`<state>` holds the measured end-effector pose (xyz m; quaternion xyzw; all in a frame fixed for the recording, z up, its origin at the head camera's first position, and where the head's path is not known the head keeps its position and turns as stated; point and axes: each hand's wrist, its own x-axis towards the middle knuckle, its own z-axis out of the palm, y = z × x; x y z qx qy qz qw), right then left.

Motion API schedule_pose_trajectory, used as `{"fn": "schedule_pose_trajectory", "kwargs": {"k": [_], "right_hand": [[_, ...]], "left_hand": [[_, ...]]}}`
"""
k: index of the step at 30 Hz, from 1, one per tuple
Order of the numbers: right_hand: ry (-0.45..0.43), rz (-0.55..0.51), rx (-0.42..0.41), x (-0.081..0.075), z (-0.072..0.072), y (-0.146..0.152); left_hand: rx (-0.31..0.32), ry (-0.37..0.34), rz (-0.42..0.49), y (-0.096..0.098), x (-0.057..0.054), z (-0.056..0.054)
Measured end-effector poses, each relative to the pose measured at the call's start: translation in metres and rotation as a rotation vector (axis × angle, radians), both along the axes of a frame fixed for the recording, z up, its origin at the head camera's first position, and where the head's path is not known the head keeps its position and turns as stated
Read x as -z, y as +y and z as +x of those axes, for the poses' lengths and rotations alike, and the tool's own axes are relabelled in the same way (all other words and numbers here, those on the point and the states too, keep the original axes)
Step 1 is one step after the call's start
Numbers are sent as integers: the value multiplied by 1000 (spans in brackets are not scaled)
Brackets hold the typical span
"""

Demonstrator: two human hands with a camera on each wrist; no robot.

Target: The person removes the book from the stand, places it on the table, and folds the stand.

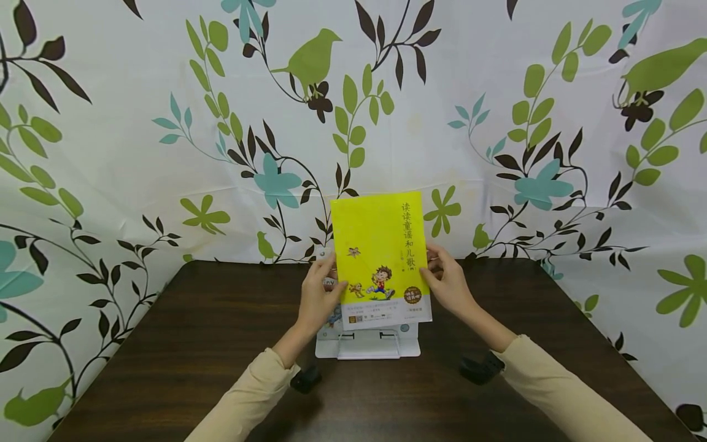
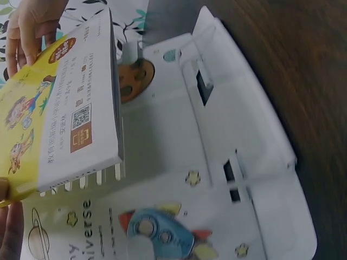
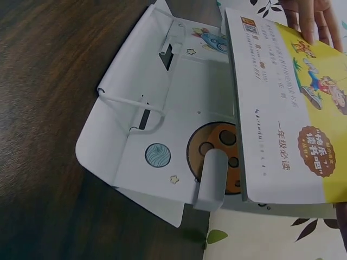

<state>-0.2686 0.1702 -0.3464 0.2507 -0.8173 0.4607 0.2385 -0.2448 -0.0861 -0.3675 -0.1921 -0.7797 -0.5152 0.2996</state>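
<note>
A yellow book (image 1: 375,245) with a white lower band and cartoon figures is held upright between both hands. My left hand (image 1: 320,288) pinches its left edge, thumb on the front cover. At the opposite edge, my right hand (image 1: 446,279) grips it the same way, fingers behind. Behind and below the book stands a white book stand (image 1: 368,352), printed with a rocket, planets and stars. In the left wrist view, the book's lower edge hangs in front of the stand's back plate (image 2: 162,146), above its ledge. A white clip (image 3: 212,176) shows at the stand's side.
The stand rests on a dark wooden table (image 1: 221,319). Behind the table hangs a white cloth (image 1: 469,73) patterned with leaves, birds and flowers. A black wrist device (image 1: 305,379) sits under the left sleeve, and another (image 1: 479,369) is by the right sleeve.
</note>
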Motion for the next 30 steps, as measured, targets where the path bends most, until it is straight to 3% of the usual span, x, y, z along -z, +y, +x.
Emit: {"fn": "schedule_pose_trajectory", "kwargs": {"k": [8,16,23,30], "right_hand": [[-85,1,-15,0,10,12],[-173,28,28,-3,16,26],[-226,55,79,-6,25,41],[-264,103,118,-5,32,60]], "left_hand": [[29,-72,29,9,5,5],[89,-112,59,22,5,9],[164,-196,103,39,3,15],[217,-219,102,58,-23,40]]}}
